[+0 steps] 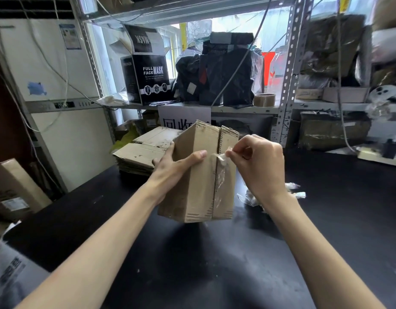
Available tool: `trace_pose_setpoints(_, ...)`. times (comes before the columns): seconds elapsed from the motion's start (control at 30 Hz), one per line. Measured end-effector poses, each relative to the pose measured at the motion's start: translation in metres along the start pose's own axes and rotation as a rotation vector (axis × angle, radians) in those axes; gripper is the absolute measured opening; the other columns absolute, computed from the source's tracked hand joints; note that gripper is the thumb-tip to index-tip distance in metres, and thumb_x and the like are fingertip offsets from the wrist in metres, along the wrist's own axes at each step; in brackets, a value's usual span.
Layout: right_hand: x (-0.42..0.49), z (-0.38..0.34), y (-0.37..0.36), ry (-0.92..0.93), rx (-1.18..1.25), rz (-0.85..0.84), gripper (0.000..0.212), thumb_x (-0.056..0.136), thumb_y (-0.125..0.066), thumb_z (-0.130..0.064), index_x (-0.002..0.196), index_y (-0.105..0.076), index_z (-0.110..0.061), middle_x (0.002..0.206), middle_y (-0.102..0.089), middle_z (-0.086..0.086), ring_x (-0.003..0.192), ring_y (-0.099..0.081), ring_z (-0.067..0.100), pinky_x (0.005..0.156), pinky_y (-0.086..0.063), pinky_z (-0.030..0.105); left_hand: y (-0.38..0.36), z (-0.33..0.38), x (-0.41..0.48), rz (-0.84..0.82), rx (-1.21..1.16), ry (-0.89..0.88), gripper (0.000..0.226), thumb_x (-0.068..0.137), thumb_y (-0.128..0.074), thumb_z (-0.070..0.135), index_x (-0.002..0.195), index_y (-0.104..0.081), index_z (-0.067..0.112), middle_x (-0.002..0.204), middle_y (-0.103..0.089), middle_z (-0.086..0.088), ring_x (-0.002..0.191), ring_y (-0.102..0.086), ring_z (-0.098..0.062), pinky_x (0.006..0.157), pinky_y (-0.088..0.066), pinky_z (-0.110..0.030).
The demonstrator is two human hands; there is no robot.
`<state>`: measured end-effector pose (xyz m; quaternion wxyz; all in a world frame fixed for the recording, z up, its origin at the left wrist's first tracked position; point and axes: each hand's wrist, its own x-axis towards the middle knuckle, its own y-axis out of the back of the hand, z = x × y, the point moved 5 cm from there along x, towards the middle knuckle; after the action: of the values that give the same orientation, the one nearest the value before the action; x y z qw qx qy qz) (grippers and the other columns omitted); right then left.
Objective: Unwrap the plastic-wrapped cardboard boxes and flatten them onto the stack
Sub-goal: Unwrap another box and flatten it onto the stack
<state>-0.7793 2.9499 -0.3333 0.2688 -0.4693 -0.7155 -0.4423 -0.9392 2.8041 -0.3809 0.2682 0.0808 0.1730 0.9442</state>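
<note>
Currently the left hand [177,161] is gripping a small brown cardboard box [199,192], with the thumb lying across the seamed face and the fingers wrapping the far side. It is holding the box, seemingly lifted just off the black table [192,264], so the taped seam is facing the person and is braced against a pull. The right hand [259,161] is pinching the loose end of a clear plastic tape strip [220,175] running down that seam, its other fingers curling in. Both forearms are reaching forward. Behind the box, a stack of flattened brown cardboard [139,157] is sitting toward the table's far side, and crumpled clear plastic scraps [251,198] are lying beside the right wrist.
</note>
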Motion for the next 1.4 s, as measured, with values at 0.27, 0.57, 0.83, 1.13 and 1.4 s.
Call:
trace_pose_setpoints(0.27,-0.007,-0.011,-0.019,0.154,0.189,-0.141,0.025,0.067,-0.088,-0.012,0.084,-0.069,-0.009,0.087,-0.065,-0.001,0.075,-0.062,0.017,0.071,-0.055,0.037,0.008,-0.015,-0.009,-0.104,-0.008,0.037,0.135,0.031,-0.076,0.092,0.147,-0.022,0.052,0.145,-0.045,-0.008,0.125,-0.053,-0.03,0.103,-0.048,-0.055)
trace_pose_setpoints(0.57,-0.008,-0.024,-0.016,-0.102,0.485,-0.704,0.044,0.071,-0.07,0.025,0.097,-0.06,-0.009,0.07,-0.071,0.013,0.063,-0.07,0.016,0.064,-0.059,0.033,0.011,-0.013,-0.018,-0.039,-0.147,-0.022,0.129,0.039,-0.077,0.073,0.152,-0.026,0.041,0.128,-0.063,-0.005,0.111,-0.065,-0.021,0.095,-0.054,-0.044)
trace_pose_setpoints(0.83,-0.004,-0.012,-0.004,-0.302,0.296,-0.543,0.05,0.041,-0.098,-0.011,0.076,-0.062,-0.006,0.063,-0.069,0.006,0.054,-0.06,0.012,0.049,-0.046,0.024,0.001,-0.007,-0.011,-0.12,-0.001,-0.038,0.14,0.027,-0.083,0.083,0.149,-0.022,0.054,0.147,-0.046,-0.002,0.122,-0.057,-0.025,0.103,-0.05,-0.049)
trace_pose_setpoints(1.13,-0.001,-0.017,-0.005,0.126,0.088,-0.304,0.018,0.067,-0.084,-0.005,0.07,-0.075,-0.02,0.067,-0.068,-0.011,0.059,-0.061,0.005,0.062,-0.052,0.027,-0.003,-0.014,-0.009,-0.141,0.019,-0.028,0.157,0.024,-0.08,0.088,0.157,-0.006,0.05,0.157,-0.034,-0.005,0.133,-0.048,-0.028,0.113,-0.04,-0.051)
trace_pose_setpoints(1.4,-0.007,-0.014,-0.021,0.126,0.105,-0.321,0.035,0.057,-0.092,-0.019,0.078,-0.064,-0.013,0.075,-0.063,-0.005,0.067,-0.059,0.017,0.065,-0.052,0.039,0.002,-0.023,-0.013,-0.081,-0.049,-0.096,0.151,0.028,-0.082,0.083,0.158,-0.017,0.043,0.155,-0.038,-0.002,0.134,-0.048,-0.022,0.114,-0.041,-0.046)
